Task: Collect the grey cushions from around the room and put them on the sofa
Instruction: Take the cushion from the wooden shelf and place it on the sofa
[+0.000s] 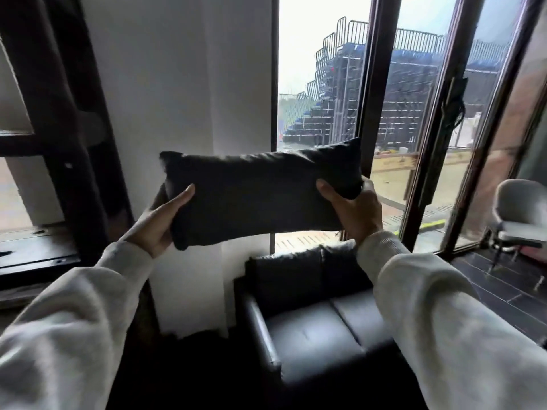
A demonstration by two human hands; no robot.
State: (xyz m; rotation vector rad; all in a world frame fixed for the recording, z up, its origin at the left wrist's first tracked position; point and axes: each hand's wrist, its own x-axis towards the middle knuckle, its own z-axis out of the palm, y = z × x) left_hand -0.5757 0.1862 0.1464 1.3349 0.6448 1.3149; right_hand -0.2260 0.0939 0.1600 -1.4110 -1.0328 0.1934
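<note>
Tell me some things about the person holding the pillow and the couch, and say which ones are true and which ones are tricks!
1. Both hands hold the grey cushion up in the air. True: the left hand grips one end and the right hand the other.
2. The held cushion already lies on the sofa. False: it is up above the sofa, not touching it.
3. Cushions already lean on the sofa's back. True: two dark cushions on the sofa stand there side by side.
4. The pale chair stands on the left by the wall. False: the pale chair is on the right, near the window.
5. The person's arms are bare. False: light sleeves cover both.
</note>
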